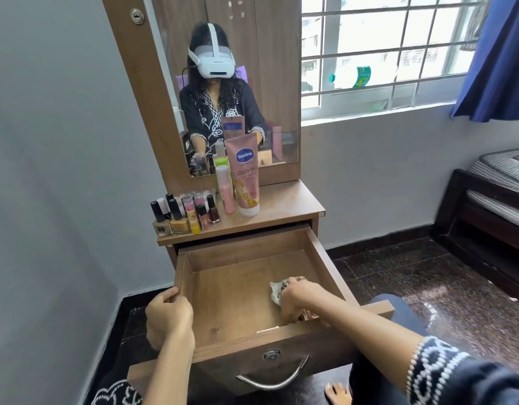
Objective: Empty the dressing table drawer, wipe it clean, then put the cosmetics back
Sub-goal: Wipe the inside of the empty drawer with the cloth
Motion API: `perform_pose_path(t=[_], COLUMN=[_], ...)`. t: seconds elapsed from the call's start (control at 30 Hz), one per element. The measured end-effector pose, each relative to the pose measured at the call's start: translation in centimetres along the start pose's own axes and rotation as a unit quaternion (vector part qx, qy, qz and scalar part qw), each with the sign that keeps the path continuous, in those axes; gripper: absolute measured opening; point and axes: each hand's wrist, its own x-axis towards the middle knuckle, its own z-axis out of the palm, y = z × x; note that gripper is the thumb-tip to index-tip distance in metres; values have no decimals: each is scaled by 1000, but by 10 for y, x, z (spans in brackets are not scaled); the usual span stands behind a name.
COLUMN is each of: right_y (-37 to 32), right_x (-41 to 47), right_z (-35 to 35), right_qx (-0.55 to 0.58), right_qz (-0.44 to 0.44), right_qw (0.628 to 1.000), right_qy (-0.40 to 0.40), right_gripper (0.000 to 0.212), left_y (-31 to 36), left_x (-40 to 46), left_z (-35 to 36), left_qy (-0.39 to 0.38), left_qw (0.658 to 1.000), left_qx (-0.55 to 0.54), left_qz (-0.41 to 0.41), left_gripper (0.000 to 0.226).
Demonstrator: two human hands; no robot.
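Observation:
The wooden drawer is pulled out of the dressing table, and only a cloth lies inside it. My right hand presses that crumpled grey-white cloth onto the drawer floor near the right wall. My left hand grips the drawer's left wall at the front corner. On the table top stand a pink Vaseline tube, a slim pink bottle and several nail polish bottles at the left.
A mirror rises behind the table top and shows a person wearing a white headset. A grey wall lies to the left, a barred window and blue curtain to the right. A dark bed frame stands far right on dark floor.

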Motion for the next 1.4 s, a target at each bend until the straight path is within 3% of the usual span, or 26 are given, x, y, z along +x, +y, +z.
perform_pose_path(t=[0.1,0.33,0.6,0.77,0.9,1.17,1.27,1.4], right_y=[-7,4,7,-5,-20,8,17,17], right_x=[19,38,36,30,26,37,38,37], right_z=[-8,-26,-29,-26,-15,-30,-34,-34], right_qx=[73,185,200,119,82,245,297,279], right_qz=[14,114,223,229,211,220,212,213], right_qw=[997,959,935,960,972,923,909,916], right_qy=[35,182,190,107,68,199,202,194], right_gripper=[60,55,35,41,34,38,39,40], left_y=[1,2,-1,1,2,3,2,1], left_x=[1,-2,-2,-3,-2,-3,-5,-3], left_z=[0,0,-2,-3,-2,-2,-3,-1], left_qy=[-2,4,-4,-2,-2,-5,-7,-10], left_qw=[1000,1000,1000,1000,1000,999,999,1000], left_qx=[-1,-10,-6,-16,-15,-25,-30,-25], left_qz=[3,-3,-9,-11,-13,-20,-16,-9], left_gripper=[22,24,25,24,25,22,22,22])
